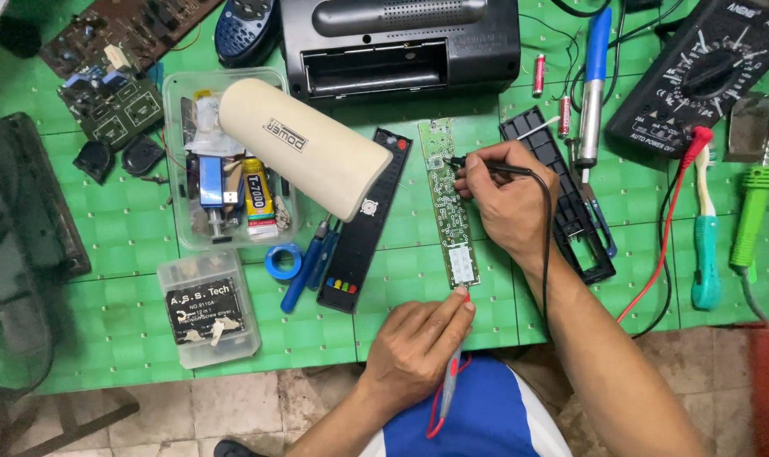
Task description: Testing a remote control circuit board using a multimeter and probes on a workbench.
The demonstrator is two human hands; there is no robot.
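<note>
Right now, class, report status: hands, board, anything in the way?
Left hand pinching red probe at circuit board near end. Right hand holding black probe on far end. Nothing blocking.

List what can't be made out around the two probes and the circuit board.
- Black probe tip: the right hand hides most of the black probe; its contact on the green circuit board is too small to judge.
- Red probe: the left hand covers its upper shaft.
- Board components: too small.
- Multimeter: cut off by the top edge.

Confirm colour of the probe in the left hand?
Red: the probe in the left hand has a red tip and lead, seen in the head view.
</note>
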